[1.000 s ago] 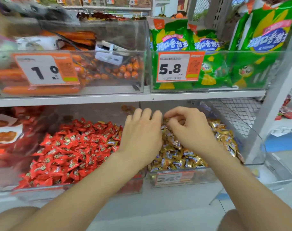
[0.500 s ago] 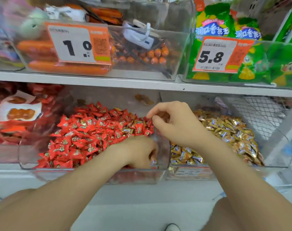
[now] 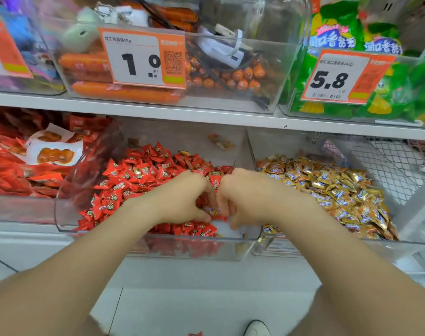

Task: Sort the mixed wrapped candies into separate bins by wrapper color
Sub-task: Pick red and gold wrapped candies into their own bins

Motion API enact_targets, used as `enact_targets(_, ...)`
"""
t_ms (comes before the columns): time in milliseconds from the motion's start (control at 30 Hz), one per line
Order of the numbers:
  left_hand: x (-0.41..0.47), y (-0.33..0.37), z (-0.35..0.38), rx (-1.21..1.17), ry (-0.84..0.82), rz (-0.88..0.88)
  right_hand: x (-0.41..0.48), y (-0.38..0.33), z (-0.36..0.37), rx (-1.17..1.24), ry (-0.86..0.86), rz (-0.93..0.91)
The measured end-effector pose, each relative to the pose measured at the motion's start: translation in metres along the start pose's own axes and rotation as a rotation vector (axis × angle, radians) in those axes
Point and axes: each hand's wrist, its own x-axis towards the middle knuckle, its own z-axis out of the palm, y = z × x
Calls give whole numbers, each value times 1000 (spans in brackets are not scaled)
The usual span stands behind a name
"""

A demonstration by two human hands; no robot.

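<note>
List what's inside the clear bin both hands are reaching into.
Mostly red-wrapped candies, with a few gold-wrapped strays mixed in. Left hand and right hand dig in near the clear bin's front wall; whatever lies under them, and what they grip, is hidden.

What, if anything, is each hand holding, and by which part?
It cannot be told: both the left hand and right hand curl their fingers down into the red candies, hiding any hold.
</note>
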Motion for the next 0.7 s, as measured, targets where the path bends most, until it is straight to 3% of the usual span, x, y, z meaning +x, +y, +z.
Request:
enact_targets(133, -2, -6, 8, 22, -214, -73, 18, -18, 17, -284, -175, 63)
enact_targets(267, 4, -12, 12, 139, -201, -116, 32, -21, 34, -253, -313, 72)
enact_targets(367, 7, -7, 15, 274, -177, -117, 33, -14, 32, -151, -273, 70)
enact_targets(533, 9, -2, 13, 332, -202, -153, 41, 2, 26, 55, 36, 92)
enact_targets(700, 10, 6, 15, 370, -157, -121, 49, 1, 25, 106, -20, 184)
